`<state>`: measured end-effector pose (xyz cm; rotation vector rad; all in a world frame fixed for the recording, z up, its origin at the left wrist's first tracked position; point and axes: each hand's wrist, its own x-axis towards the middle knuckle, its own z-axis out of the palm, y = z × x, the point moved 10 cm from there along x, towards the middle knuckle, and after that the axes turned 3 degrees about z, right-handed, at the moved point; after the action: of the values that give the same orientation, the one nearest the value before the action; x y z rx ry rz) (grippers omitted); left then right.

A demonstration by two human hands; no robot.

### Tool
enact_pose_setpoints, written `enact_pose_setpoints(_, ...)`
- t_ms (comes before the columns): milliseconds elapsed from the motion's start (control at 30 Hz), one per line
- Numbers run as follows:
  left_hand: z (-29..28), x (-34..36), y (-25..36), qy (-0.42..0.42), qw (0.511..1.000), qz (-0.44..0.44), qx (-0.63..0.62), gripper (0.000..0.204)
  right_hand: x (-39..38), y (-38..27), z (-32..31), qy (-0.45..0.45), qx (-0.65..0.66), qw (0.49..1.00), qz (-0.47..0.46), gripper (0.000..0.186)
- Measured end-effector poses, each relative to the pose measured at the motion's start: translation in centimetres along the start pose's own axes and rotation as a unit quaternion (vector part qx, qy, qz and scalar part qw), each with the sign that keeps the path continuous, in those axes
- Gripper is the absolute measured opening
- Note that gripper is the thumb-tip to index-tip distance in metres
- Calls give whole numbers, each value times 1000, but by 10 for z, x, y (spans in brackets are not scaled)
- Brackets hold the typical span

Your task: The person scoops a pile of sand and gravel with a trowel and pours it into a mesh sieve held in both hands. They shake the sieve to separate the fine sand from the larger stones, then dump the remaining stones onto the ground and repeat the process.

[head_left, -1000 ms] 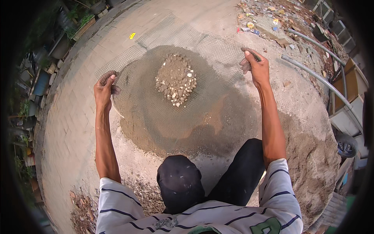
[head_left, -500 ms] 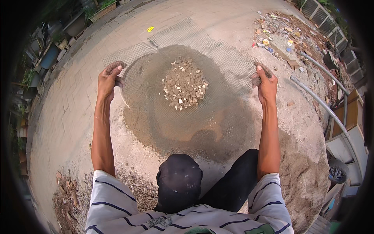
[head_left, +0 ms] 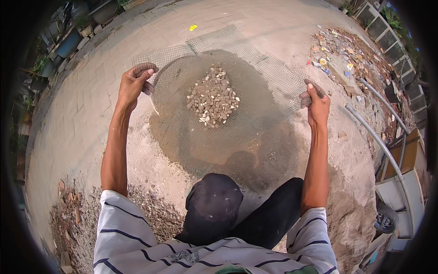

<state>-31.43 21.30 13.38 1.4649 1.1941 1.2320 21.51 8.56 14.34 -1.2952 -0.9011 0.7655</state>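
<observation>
A square of thin wire mesh (head_left: pixel 216 40) is stretched between my two hands over a round patch of grey-brown sand (head_left: pixel 278 141). My left hand (head_left: pixel 136 83) pinches its left corner between thumb and fingers. At the right corner, my right hand (head_left: pixel 315 100) grips the mesh the same way. A heap of pebbles (head_left: pixel 212 98), brown with some white ones, lies in the middle of the mesh, which sags slightly there. Darker sand shows through the wires beneath.
Coarse gravel (head_left: pixel 150 214) lies near my left side, and a sand mound (head_left: pixel 349 223) by my right. Further right are metal pipes (head_left: pixel 378 139) and scattered rubble with litter (head_left: pixel 340 57). Paving (head_left: pixel 86 105) stretches left; a yellow scrap (head_left: pixel 192 28) lies beyond the mesh.
The pebbles have shifted left across the mesh and look less coated with fine sand. My left hand is a little higher, my right a little lower. Both keep their hold.
</observation>
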Motion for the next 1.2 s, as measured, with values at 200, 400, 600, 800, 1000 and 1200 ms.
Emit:
enact_pose_setpoints(200, -86, 8, -29, 97, 995, 0, -13, 28, -16, 10, 57, -12, 57, 998, -13, 23)
enact_pose_setpoints(400, -124, -5, -36, 129, 991, -23, 18, 29, -33, 5, 100, -90, -5, 996, -5, 26)
enact_pose_setpoints(600, -135, -21, -24, 155, 988, 5, 5, 28, -29, 10, 98, -51, -15, 999, -3, 32)
enact_pose_setpoints(800, -127, -52, -15, 162, 986, 32, -2, 26, -34, -5, 123, -87, -69, 992, -57, 33)
enact_pose_setpoints(1000, -142, -99, -42, 168, 985, -24, 4, 25, -27, -11, 170, -116, -67, 990, -54, 34)
enact_pose_setpoints(1200, -240, -155, -96, 203, 969, -139, 37, 25, -103, 8, 309, -268, -164, 946, -81, 35)
